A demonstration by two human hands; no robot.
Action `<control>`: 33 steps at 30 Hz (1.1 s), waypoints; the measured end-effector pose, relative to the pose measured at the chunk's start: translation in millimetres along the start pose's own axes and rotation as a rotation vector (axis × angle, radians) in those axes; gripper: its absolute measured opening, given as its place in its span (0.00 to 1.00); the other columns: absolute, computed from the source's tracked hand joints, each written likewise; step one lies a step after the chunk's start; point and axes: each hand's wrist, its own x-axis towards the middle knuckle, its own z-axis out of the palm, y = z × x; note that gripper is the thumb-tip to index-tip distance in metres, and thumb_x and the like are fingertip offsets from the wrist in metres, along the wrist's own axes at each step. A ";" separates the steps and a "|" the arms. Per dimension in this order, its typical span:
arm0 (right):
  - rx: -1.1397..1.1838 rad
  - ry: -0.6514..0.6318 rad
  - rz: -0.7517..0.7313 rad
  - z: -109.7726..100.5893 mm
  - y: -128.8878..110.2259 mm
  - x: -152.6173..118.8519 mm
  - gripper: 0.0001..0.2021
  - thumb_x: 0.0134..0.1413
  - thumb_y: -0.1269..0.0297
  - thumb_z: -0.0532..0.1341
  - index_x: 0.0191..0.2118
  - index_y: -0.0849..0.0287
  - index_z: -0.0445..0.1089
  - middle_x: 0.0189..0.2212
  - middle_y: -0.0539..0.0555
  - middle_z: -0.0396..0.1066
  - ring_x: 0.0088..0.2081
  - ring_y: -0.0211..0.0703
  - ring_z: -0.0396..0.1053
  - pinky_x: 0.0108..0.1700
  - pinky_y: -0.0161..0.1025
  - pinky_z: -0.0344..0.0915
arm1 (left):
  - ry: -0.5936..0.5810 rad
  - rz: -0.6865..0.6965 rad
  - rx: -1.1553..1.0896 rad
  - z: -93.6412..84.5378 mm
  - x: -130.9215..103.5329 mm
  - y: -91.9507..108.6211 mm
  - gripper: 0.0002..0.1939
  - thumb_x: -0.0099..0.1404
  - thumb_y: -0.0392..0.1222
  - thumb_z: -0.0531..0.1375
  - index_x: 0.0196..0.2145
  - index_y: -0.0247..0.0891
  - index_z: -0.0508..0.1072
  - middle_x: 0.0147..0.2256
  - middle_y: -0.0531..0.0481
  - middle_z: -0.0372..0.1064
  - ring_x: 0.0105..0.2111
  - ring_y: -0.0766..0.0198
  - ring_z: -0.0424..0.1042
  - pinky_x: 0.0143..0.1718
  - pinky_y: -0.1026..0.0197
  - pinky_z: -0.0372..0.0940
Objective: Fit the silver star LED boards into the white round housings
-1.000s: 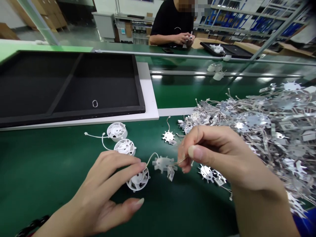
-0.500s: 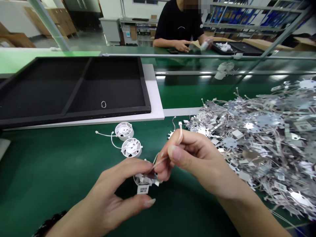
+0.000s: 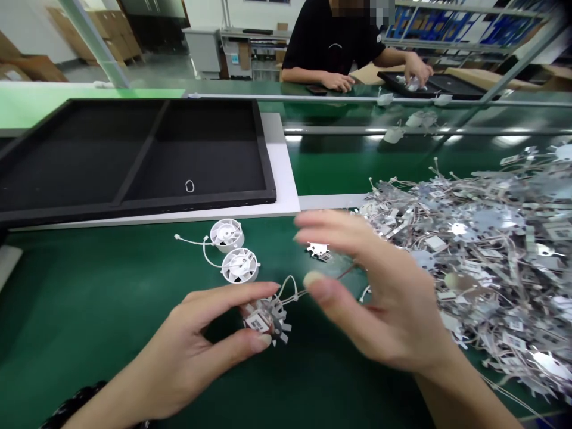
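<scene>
Between thumb and index finger, my left hand (image 3: 210, 345) holds a small finned metal part (image 3: 279, 322) with a printed white label and a thin wire. The wire (image 3: 291, 289) loops up from the part and runs right, passing behind my right thumb. Slightly blurred, my right hand (image 3: 379, 298) is raised with thumb and fingers apart and nothing gripped. Two small white round fans (image 3: 240, 266) sit beyond my left hand, with wires ending in white connectors. A loose star-shaped metal piece (image 3: 318, 249) lies just past my right hand.
A large pile of wired metal pieces (image 3: 482, 256) covers the right side of the green bench. At the back left, a black two-part tray (image 3: 205, 149) rests on a white board (image 3: 286, 173), with a small pale ring inside. Across the bench sits another person (image 3: 330, 47).
My right hand has let go of the wire and connector, and its fingers have spread. The part in my left hand has turned, showing its fins. The person opposite reached into a tray.
</scene>
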 end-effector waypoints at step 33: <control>0.404 -0.733 0.705 4.7 22.9 9.1 0.09 0.73 0.57 0.59 0.41 0.56 0.67 0.29 0.49 0.72 0.30 0.39 0.74 0.27 0.32 0.65 | -0.085 0.057 0.359 5.2 -9.6 -27.0 0.33 0.77 0.60 0.56 0.71 0.47 0.55 0.36 0.54 0.79 0.15 0.70 0.58 0.17 0.65 0.58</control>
